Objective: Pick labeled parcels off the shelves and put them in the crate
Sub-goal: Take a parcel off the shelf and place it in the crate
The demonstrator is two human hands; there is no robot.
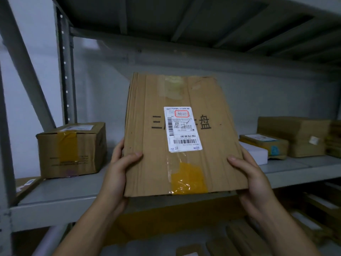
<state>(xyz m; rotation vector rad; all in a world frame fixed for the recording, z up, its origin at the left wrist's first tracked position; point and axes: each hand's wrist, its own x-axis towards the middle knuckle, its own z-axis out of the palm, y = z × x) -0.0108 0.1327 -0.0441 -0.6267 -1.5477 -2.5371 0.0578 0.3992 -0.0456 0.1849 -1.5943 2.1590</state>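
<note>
Flat cardboard parcel (184, 100) held up in front of the middle shelf (60, 198), lifted clear of the shelf board, broad face toward the camera, top edge leaning away. White shipping label (182, 129) stuck near the centre of that face, covering part of some black printed characters. Yellow tape patch (189, 179) on the parcel's lower edge, below the label. Left hand (118, 170) grips the lower left edge: thumb on the front face, fingers wrapped behind. Right hand (249, 176) grips the lower right corner the same way, thumb on front, fingers hidden behind and under. Both forearms come up from the bottom of the view. On the shelf to the left, a brown carton (72, 150) with yellow tape over its top and front, well apart from the held parcel. On the shelf to the right, a small white box (256, 154), just beside it a flat labelled parcel (265, 144), and behind that a larger brown box (295, 133). More parcels (239, 239) lie on the lower shelf, dim and blurred. Perforated grey upright (65, 71) at the left.
</note>
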